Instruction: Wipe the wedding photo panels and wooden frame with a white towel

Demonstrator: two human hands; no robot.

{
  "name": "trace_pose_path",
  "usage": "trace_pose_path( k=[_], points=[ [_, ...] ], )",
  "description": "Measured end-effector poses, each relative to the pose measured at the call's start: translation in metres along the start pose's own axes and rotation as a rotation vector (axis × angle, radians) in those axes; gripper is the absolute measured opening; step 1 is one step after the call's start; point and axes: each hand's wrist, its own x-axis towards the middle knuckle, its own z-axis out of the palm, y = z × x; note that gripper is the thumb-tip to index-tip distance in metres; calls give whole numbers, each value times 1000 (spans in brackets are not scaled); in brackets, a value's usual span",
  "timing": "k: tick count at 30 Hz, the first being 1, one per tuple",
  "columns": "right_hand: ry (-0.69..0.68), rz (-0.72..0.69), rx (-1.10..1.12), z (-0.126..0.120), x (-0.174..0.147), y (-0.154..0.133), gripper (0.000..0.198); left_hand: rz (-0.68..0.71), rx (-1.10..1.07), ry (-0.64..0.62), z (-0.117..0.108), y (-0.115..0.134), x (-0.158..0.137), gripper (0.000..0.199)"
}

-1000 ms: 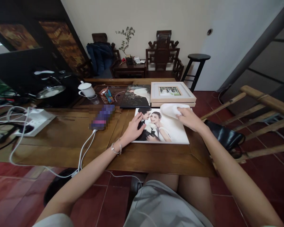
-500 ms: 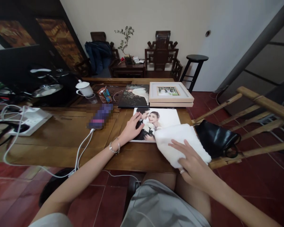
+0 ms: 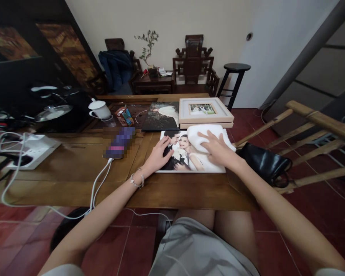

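Note:
A white-backed photo panel with a picture of a couple lies flat on the wooden table. On its left side rests my left hand, fingers stretched out and holding nothing. My right hand has hold of a folded white towel, its fingers spread over the top. The towel lies across the panel's upper right part and covers that corner. Its underside is hidden by the folds.
Behind the panel are a dark photo panel and stacked light-wood frames. To the left are a phone with white cables, a drink carton, a lidded cup and a power strip. A black bag hangs at the right.
My right hand has moved the towel away from me, from the panel's lower right and table edge to its upper right. My left hand stays on the panel.

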Motion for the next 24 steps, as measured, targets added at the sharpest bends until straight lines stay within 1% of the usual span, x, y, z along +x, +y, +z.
trace_pose_path(
  k=[3,6,9,15,18,21,24],
  points=[
    [-23,-4,-37,1,13,7,64,20,-8,5,0,-1,0,53],
    [-18,-31,-82,2,7,1,63,25,-1,0,0,-2,0,53],
    [-5,-53,-84,4,-18,-14,60,16,10,-2,1,-1,0,54],
    [47,-123,-73,6,-86,-58,45,15,10,1,2,0,0,54],
    [45,-136,-62,7,-107,-76,38,11,16,-5,2,0,0,56],
    [16,-120,-51,5,-111,-84,36,7,24,-13,1,1,1,57],
    [-20,-98,-48,0,-97,-78,44,12,28,-13,1,1,1,57]
  ],
)
